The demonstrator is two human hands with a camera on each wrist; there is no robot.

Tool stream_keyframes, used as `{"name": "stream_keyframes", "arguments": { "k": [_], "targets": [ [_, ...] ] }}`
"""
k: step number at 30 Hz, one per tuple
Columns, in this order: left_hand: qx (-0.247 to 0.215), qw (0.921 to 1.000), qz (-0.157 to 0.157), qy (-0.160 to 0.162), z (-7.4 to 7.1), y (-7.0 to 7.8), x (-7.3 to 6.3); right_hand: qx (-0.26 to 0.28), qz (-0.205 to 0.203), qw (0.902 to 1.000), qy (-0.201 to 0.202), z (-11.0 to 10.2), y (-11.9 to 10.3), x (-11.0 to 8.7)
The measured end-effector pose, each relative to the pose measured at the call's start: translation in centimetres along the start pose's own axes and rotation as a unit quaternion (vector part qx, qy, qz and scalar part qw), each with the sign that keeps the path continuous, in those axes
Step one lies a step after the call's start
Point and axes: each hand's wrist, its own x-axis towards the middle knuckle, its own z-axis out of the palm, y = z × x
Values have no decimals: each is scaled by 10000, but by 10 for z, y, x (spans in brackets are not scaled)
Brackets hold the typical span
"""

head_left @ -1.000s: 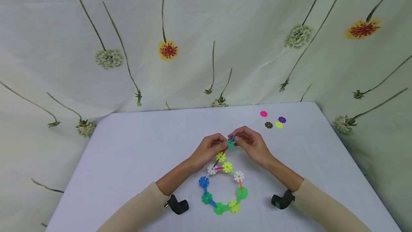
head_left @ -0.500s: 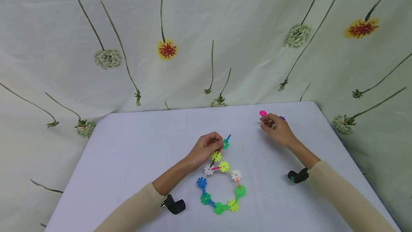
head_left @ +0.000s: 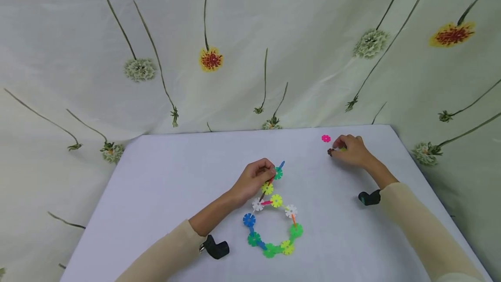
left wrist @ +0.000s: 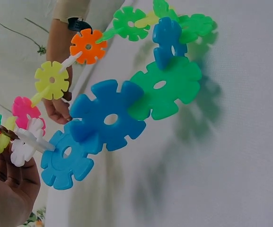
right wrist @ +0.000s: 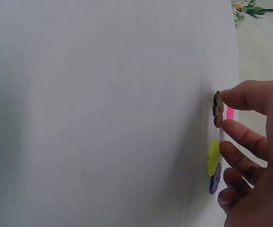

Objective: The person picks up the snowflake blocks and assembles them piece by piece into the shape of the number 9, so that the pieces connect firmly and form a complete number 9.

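Observation:
My left hand (head_left: 252,179) pinches the upper tail of a chain of slotted plastic interlocking discs, by a red disc just below a green disc (head_left: 278,173) that has a blue disc (head_left: 282,165) at the tip. Below, the chain closes into a ring of blue, green, yellow, white and orange discs. In the left wrist view, a large blue disc (left wrist: 109,116) of this ring hangs close over the cloth. At the back right, my right hand (head_left: 354,151) pinches a brown disc (right wrist: 218,109) between thumb and index finger, the other fingers loosely bent.
A pink disc (head_left: 326,138) lies on the white cloth (head_left: 188,164) beyond the right hand. Yellow (right wrist: 213,158) and purple (right wrist: 215,178) discs lie beside its fingers. A flower-printed curtain (head_left: 235,90) stands behind the table. Black wrist cameras hang below both sleeves.
The right hand has left the chain's tip, moved to the loose discs at the back right and taken hold of the brown one. The left hand keeps its grip on the chain.

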Motion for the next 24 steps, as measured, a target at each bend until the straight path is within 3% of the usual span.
{"name": "stream_keyframes", "arguments": {
  "k": [9, 15, 19, 24],
  "targets": [
    [34, 10000, -2, 8, -2, 1, -2, 130, -256, 9996, -46, 2, 7, 0],
    [-17, 10000, -61, 54, -3, -1, -4, 332, -847, 9958, 109, 10, -9, -1],
    [-71, 10000, -30, -1, -2, -1, -3, 694, -1108, 9912, 202, 16, -22, -4],
    [-75, 10000, -38, 15, -3, -2, -3, 1505, -993, 9836, -60, 23, -40, -7]
  ]
}}
